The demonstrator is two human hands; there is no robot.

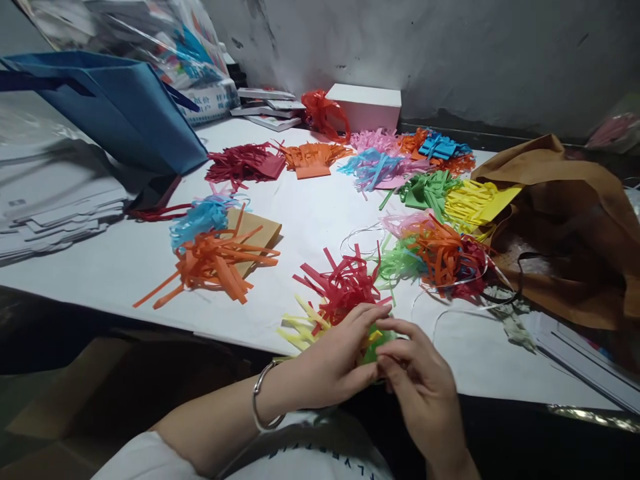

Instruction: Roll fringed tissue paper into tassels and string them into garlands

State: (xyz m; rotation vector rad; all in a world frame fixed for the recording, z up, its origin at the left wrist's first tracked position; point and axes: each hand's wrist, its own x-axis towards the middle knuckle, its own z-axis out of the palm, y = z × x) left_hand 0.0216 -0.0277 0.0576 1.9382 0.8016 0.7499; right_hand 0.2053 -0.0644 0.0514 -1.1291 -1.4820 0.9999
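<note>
At the near table edge, my left hand (340,357), with a silver bracelet at the wrist, curls over a piece of green paper (373,347). The thumb and fingers of my right hand (425,380) pinch at the right side of this same paper. Most of the green piece is hidden by my hands. Yellow paper strips (300,327) stick out to the left of my left hand. Just beyond my fingers lies a dark red fringed paper tassel (347,283). Thin white string (440,310) loops on the table to the right.
Fringed paper bundles ring the white table (305,220), among them orange (210,263), yellow (473,200) and green (430,190) ones. A brown paper bag (575,220) lies at right. At left stand a blue bag (115,107) and stacked white sheets (50,193). A white box (367,107) is against the wall.
</note>
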